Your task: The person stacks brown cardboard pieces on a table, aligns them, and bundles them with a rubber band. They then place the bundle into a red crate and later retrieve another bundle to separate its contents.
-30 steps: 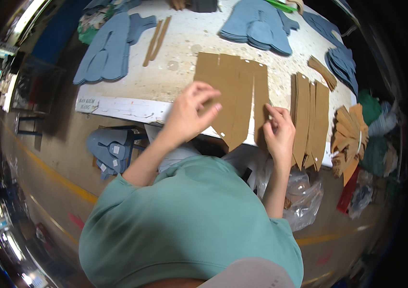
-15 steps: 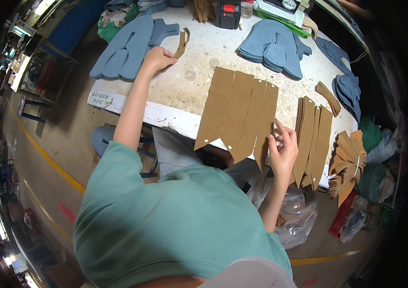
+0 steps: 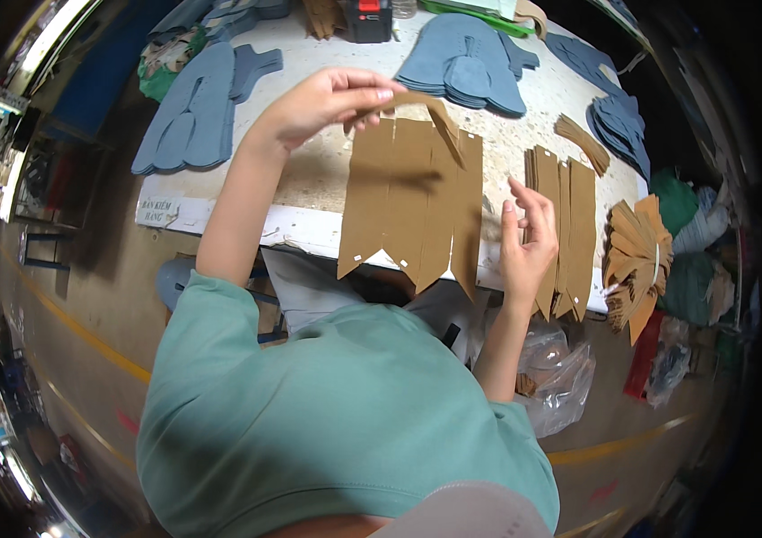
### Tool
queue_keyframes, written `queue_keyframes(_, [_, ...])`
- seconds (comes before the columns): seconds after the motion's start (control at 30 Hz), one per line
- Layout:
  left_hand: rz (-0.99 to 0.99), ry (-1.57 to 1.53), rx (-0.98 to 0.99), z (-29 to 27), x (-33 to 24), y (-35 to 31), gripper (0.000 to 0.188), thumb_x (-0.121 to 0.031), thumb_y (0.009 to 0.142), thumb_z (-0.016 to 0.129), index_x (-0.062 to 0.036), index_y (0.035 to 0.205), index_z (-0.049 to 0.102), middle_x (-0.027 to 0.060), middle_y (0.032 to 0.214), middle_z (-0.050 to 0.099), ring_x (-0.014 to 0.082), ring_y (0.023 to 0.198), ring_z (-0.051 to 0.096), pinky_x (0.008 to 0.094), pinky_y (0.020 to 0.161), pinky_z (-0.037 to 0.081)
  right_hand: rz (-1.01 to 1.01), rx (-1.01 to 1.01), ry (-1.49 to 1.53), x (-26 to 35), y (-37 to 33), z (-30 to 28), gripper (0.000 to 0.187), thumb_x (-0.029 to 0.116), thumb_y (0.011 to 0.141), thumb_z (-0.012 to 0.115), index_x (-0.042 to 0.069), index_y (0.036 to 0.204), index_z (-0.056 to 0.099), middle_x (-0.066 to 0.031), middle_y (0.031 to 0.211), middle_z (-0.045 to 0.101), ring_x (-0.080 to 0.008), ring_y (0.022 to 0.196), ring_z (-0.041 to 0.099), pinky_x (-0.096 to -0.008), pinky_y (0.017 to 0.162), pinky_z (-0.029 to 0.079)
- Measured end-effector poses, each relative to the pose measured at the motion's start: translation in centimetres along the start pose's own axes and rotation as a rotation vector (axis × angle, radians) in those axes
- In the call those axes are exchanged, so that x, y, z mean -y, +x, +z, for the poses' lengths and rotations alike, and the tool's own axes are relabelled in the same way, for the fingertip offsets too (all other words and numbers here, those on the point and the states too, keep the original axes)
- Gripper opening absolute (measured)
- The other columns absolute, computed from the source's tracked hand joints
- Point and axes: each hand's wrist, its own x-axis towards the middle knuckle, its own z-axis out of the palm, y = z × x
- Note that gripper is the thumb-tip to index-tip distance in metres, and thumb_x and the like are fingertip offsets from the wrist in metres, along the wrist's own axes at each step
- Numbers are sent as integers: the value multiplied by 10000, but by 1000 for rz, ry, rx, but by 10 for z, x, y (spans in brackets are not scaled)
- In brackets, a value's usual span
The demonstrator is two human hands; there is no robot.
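Pinched in my left hand (image 3: 320, 106) is a narrow brown strip (image 3: 439, 115), curved and drooping at its free end. It hangs over the far ends of several flat brown pieces (image 3: 408, 202) with pointed near ends, laid side by side. Small white marks dot some of their ends, which reach past the table's front edge. My right hand (image 3: 529, 240) is open and holds nothing visible, thumb and fingers apart. It is at the table edge between those flat pieces and the stacked brown pieces (image 3: 580, 224) on the right.
Blue-grey cut parts lie in stacks at left (image 3: 188, 117) and far middle (image 3: 466, 67). A small brown strip bundle (image 3: 582, 143) sits at right. A tied fan of brown pieces (image 3: 636, 255) is at the right edge. Below hangs a clear plastic bag (image 3: 560, 377).
My left hand has lifted the brown strip from the table's left part and carried it right, over the flat pieces. The right hand stays near the table edge. The whole view has shifted slightly.
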Motion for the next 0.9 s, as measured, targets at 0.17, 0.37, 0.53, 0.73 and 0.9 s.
queue_keyframes(0.17, [-147,206,85,32,39,-25,204,-121,905,619,-45,1085,678,-34,821,636,28,664,509,181,604,417,92,-18,4,3,-5,-24,250,53,871,630,110,1100,714,-51,990,636,-123,866,599,-258,644,499])
queue_keyframes(0.37, [-134,702,-261,27,70,-72,175,-60,831,648,-23,999,681,28,789,621,81,669,539,228,650,455,110,285,-115,-1,-14,-21,189,55,849,636,79,1018,717,-52,913,639,-175,835,592,-283,661,486])
queue_keyframes(0.53, [-32,739,-439,19,70,-79,130,-82,840,652,-37,953,697,81,869,649,157,743,640,266,702,518,88,336,-99,-7,-14,6,209,56,797,678,71,1005,697,-91,922,587,-265,890,564,-355,812,463])
queue_keyframes(0.73, [97,483,-179,49,53,-51,160,-115,886,640,-20,1003,691,70,944,670,146,845,648,273,781,521,-62,412,-248,6,3,10,133,69,785,699,42,913,680,-91,897,592,-262,909,550,-370,816,467])
queue_keyframes(0.9, [239,190,169,94,45,-8,268,-190,895,654,-25,1105,633,80,975,670,156,887,647,295,794,526,49,492,181,29,11,1,83,42,797,683,18,870,648,-91,816,622,-223,810,624,-305,626,519])
